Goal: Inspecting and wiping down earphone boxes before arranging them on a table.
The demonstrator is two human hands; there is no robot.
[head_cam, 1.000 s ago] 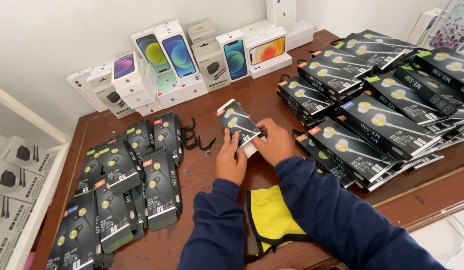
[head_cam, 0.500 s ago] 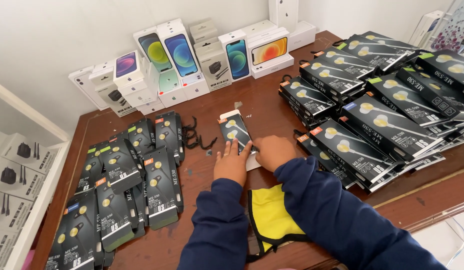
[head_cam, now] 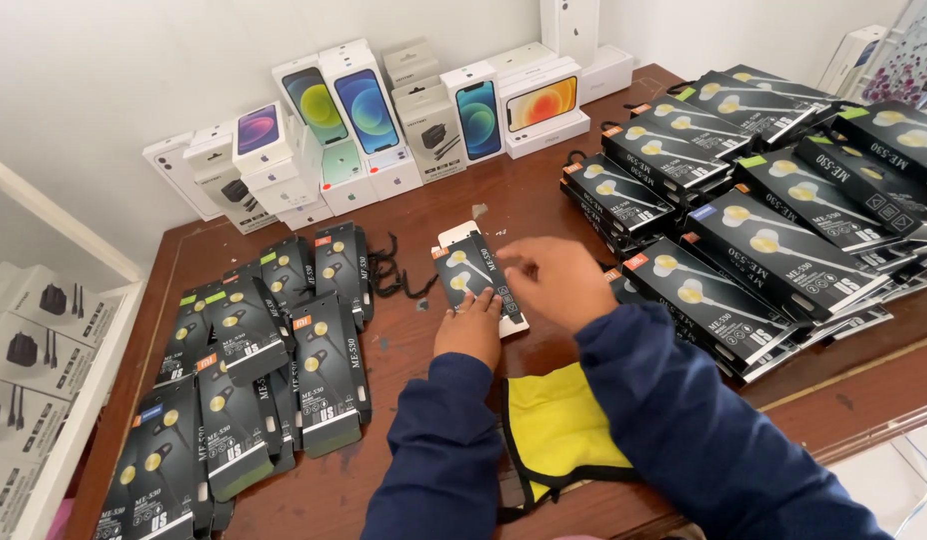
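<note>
We look down at a brown wooden table (head_cam: pixel 424 195), with our two arms in dark blue sleeves reaching in from the bottom edge.

Centre of table: a black earphone pack (head_cam: pixel 472 275) with yellow buds pictured on it, lying on a white backing piece. Our left hand (head_cam: pixel 471 328) sits at the pack's near end, fingers curled lightly and resting on its lower edge, pressing more than gripping. Our right hand (head_cam: pixel 556 280) hovers just right of the pack, slightly blurred; fingers partly spread, thumb and forefinger near the pack's right edge. We can't tell whether it grips anything.

Left of the pack: approx. two loose rows of small black packs (head_cam: pixel 284 340), overlapped and fanned toward the table's near-left corner. Right of the pack: stacks of larger black packs (head_cam: pixel 764 240), yellow buds shown, filling the table's right side. A few black cable ties (head_cam: pixel 389 270) lie between the small packs and the centre pack.

Behind the pack, along the wall: white phone boxes (head_cam: pixel 364 110) and charger boxes (head_cam: pixel 429 125). Near side of the pack: a yellow cloth with black trim (head_cam: pixel 559 430), between our arms.

Progress, as we judge it: many packs already laid out on both sides, one pack in hand, so sorting looks well on, w/ the big right stacks possibly still to handle.
</note>
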